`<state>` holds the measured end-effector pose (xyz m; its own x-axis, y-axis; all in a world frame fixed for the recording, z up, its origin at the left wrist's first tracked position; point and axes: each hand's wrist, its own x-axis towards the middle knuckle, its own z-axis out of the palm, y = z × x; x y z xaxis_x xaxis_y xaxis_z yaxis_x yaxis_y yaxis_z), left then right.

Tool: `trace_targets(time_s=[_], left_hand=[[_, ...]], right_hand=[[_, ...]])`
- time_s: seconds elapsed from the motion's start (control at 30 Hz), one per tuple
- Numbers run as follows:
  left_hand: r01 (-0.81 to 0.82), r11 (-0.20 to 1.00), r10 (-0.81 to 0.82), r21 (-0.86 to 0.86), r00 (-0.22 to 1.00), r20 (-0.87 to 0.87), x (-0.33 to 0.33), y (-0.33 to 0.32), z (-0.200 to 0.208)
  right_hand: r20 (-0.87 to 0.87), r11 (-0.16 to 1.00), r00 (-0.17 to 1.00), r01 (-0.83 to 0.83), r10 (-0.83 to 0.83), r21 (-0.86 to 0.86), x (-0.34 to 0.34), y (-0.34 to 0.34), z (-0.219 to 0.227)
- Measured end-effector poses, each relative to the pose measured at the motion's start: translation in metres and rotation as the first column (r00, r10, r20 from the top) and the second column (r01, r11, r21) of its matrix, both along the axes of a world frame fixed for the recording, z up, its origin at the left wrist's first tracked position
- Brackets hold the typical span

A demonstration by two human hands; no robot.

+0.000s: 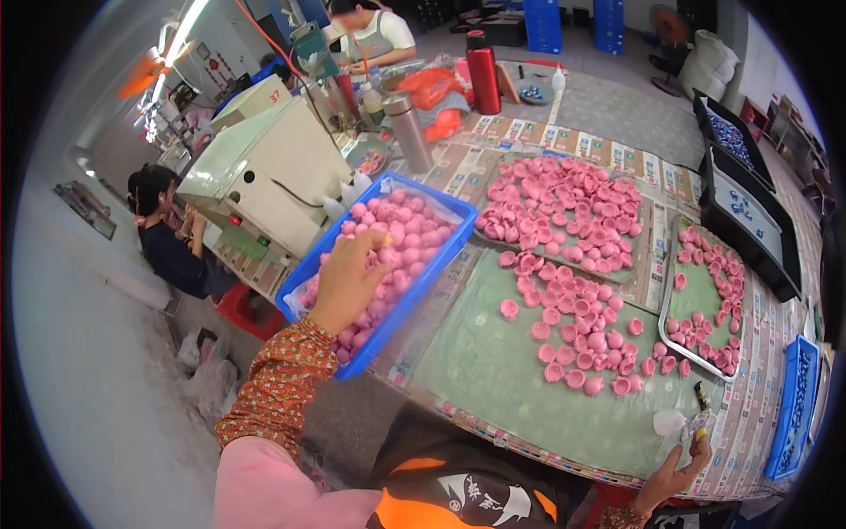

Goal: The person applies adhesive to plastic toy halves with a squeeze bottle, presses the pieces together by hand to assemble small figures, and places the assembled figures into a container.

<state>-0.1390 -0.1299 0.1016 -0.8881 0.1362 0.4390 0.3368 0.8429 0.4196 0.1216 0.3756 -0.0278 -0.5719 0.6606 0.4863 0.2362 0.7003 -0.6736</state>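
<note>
Head view: left hand (pixel 348 275), fingers half-curled, over blue rectangular plastic bin (pixel 407 295), long axis pointing away-rightward; right hand (pixel 677 474), fingers bent; grips indiscernible.

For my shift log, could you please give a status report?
Left fingers at pink balls in blue tray. Right fingers near white cup. Loose pink shells on table between them.

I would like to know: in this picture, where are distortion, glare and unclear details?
Head view: fisheye bending bows the table outline, and corners fall to black; head view: the ceiling tube light is washed out to white; head view: details at the right hand's fingertips are too small to tell.
</note>
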Motion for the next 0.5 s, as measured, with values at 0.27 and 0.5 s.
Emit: trace_targets(time_s=[0.27,0.5], left_hand=[[0.083,0.946,-0.126,-0.312,0.985,-0.117,-0.023,-0.001,-0.013],[0.075,0.942,-0.092,-0.327,0.995,-0.036,-0.019,0.005,-0.017]], right_hand=[[-0.009,0.990,0.994,-0.109,0.108,-0.094,-0.001,-0.019,0.007],[-0.050,0.959,0.973,-0.230,0.225,-0.167,-0.010,-0.031,0.017]])
